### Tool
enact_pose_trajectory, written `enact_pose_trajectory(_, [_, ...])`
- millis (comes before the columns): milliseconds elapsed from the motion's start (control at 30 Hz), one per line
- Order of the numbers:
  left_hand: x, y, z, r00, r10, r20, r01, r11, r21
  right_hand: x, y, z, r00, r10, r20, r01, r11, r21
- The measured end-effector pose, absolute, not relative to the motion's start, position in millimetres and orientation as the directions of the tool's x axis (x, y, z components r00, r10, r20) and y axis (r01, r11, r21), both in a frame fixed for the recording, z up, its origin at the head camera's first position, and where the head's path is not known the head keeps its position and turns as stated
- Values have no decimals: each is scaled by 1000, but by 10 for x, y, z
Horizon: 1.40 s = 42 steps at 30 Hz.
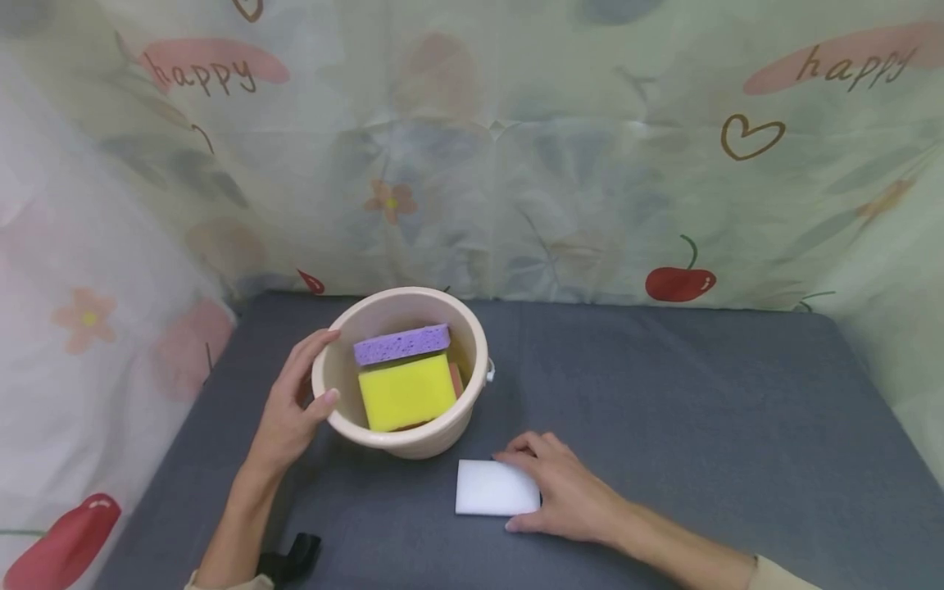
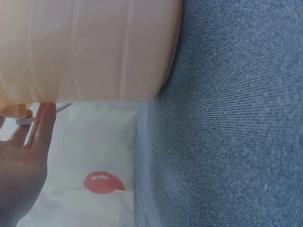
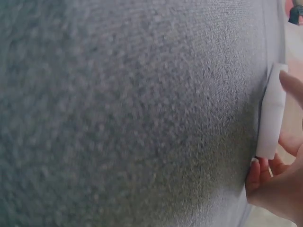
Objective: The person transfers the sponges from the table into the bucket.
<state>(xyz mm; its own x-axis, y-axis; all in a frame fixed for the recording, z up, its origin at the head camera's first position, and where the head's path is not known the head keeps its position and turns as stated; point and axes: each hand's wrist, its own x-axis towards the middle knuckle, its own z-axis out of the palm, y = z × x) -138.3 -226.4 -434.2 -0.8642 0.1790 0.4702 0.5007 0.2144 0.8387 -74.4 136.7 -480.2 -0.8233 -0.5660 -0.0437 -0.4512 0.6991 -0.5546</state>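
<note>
A cream bucket (image 1: 435,447) stands on the dark grey cloth, tilted a little toward the camera in the head view. My left hand (image 1: 291,410) holds its left side, thumb and fingers at the rim. In the left wrist view, the fingers (image 2: 45,127) touch the bucket's wall (image 2: 94,52) near a pale handle. Inside lie a purple sponge (image 1: 401,344), a yellow sponge (image 1: 407,393) and a partly hidden orange-brown piece. Right of the bucket, a flat white sponge block (image 1: 490,489) lies on the cloth. My right hand (image 1: 564,496) grips it between thumb and fingers.
Grey cloth (image 1: 664,410) covers the table. Behind and to the left hangs a printed curtain (image 1: 516,188) with hearts and cherries. The bucket's white handle joint (image 1: 490,373) sticks out on its right. A black strap (image 1: 295,557) shows by the left wrist.
</note>
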Motion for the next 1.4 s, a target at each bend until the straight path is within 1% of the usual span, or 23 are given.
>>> enact_pose_trajectory(200, [-1380, -2260, -4345, -866, 174, 469, 498, 211, 841, -740, 1353, -4826, -832, -555, 9, -474, 700, -535])
enact_pose_trajectory(333, [-1385, -2262, -4351, -868, 178, 464, 494, 216, 842, -738, 1352, -4825, -831, -556, 28, -480, 690, -541])
enact_pose_trajectory(667, [-1376, -2289, -4356, -879, 194, 435, 473, 258, 842, -706, 1409, -4755, -810, -587, 17, -487, 655, -577])
enact_pose_trajectory(867, [-1386, -2277, -4340, -867, 181, 464, 495, 223, 840, -700, 1475, -4601, -795, -606, 22, -500, 635, -589])
enact_pose_trajectory(967, [-1396, -2295, -4354, -869, 183, 460, 493, 234, 838, -691, 1490, -4495, -783, -621, 22, -519, 633, -575])
enact_pose_trajectory(1133, [-1405, -2309, -4361, -879, 189, 438, 475, 279, 835, -650, 1480, -4324, -750, -659, 64, -584, 612, -534])
enact_pose_trajectory(1400, [-1415, -2314, -4369, -880, 188, 436, 474, 287, 832, -589, 1400, -4086, -695, -706, 131, -651, 542, -531])
